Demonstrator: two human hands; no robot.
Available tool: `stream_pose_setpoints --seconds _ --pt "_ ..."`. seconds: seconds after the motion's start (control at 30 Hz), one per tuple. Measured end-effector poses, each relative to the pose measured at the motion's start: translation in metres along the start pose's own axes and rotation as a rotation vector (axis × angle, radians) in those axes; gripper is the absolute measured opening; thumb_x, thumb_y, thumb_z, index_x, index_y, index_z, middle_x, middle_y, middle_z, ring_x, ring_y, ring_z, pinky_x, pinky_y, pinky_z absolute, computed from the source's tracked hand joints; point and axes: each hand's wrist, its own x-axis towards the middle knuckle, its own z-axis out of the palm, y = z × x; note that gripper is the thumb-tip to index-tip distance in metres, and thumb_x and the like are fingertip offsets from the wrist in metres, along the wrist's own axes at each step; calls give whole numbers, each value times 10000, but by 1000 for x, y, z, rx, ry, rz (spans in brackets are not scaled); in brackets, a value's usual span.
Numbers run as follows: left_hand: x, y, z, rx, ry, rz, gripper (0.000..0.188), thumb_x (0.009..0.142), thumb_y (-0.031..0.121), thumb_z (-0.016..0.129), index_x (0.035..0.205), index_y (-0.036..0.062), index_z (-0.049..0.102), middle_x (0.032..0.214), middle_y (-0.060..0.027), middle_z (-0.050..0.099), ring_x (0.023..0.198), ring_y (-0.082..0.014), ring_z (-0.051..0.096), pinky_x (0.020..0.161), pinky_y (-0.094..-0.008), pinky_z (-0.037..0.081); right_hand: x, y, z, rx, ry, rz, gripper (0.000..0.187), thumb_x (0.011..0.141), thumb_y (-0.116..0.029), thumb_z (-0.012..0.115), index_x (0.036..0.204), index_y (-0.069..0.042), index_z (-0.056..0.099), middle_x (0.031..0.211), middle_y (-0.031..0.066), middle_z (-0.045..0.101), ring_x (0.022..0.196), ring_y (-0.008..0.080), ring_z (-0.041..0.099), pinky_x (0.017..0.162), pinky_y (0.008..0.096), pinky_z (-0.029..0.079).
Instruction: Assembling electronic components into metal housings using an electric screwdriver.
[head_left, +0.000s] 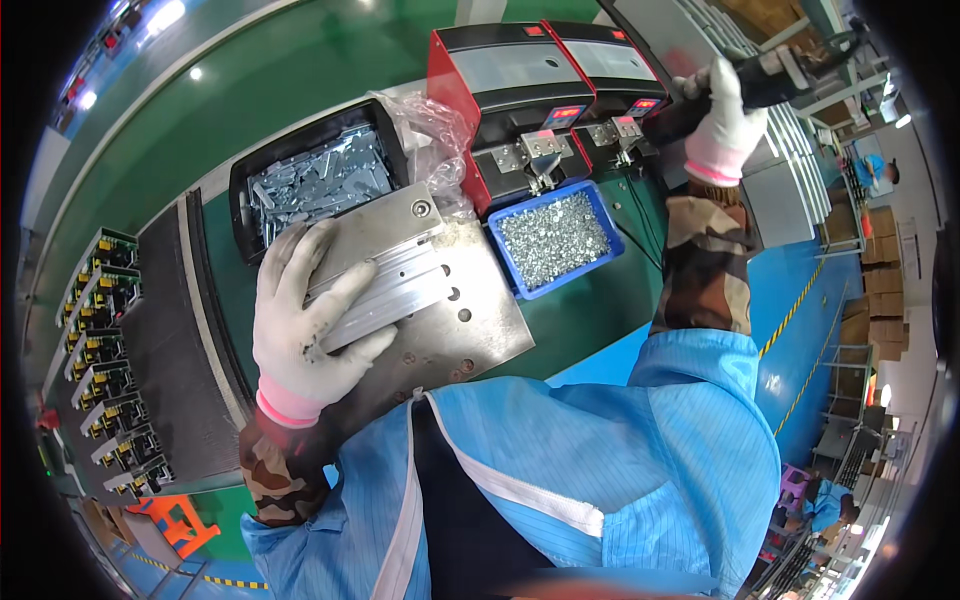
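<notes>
My left hand [310, 335], in a white glove with a pink cuff, grips a silver aluminium profile [405, 292]. Its fingers also rest on a flat metal block [385, 228] beside the profile. Both pieces sit on a steel fixture plate [490, 325] with several holes. Out to the far right, my right hand [728, 135], gloved the same way, is closed around a black power screwdriver [770, 82]. The tool lies roughly crosswise near the screw feeders, and its tip is hard to make out.
Two red-and-black screw feeders [515, 95] stand at the back. Before them is a blue tray [555, 245] full of small screws. A black bin [245, 200] of flat metal parts and a clear plastic bag [430, 130] lie behind the fixture. Several circuit-board assemblies [110, 350] line the conveyor [165, 330] at left.
</notes>
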Motion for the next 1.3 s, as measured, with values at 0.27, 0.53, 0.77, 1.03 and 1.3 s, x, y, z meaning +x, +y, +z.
stream_pose_setpoints --seconds 0.27,0.53,0.77,1.03,1.3 --pt "-4 -2 -2 6 0 -29 542 562 251 766 1061 83 637 1248 -225 491 1154 -443 439 961 -495 374 -12 -1 -2 -187 -146 159 283 846 -118 613 1081 6 514 696 41 494 576 148 475 600 330 478" --pt "-2 -7 -1 -41 30 -61 521 518 226 784 1019 158 656 1216 -165 521 1110 -397 467 931 -475 399 -71 -88 97 501 -485 312 394 923 -246 437 1230 2 438 692 -28 374 555 80 377 612 287 342" --pt "-10 -7 4 -43 101 -55 534 531 237 780 1046 192 646 1214 -124 518 1101 -379 464 930 -482 392 -105 -70 159 542 -823 250 311 927 -252 403 1155 -59 490 671 -4 384 527 119 421 568 329 404" --pt "-9 -6 1 -69 106 -73 523 516 217 789 1024 163 674 1218 -139 530 1125 -390 470 952 -462 403 -103 -60 160 452 -855 339 227 929 -287 429 818 -97 487 676 -5 375 557 126 425 596 333 383" --pt "-12 -9 5 -56 124 -59 530 523 274 766 1038 197 664 1187 -133 526 1082 -365 472 919 -484 385 -103 -65 165 372 -910 389 286 942 -302 426 750 -91 457 669 -4 375 555 130 428 612 328 388"
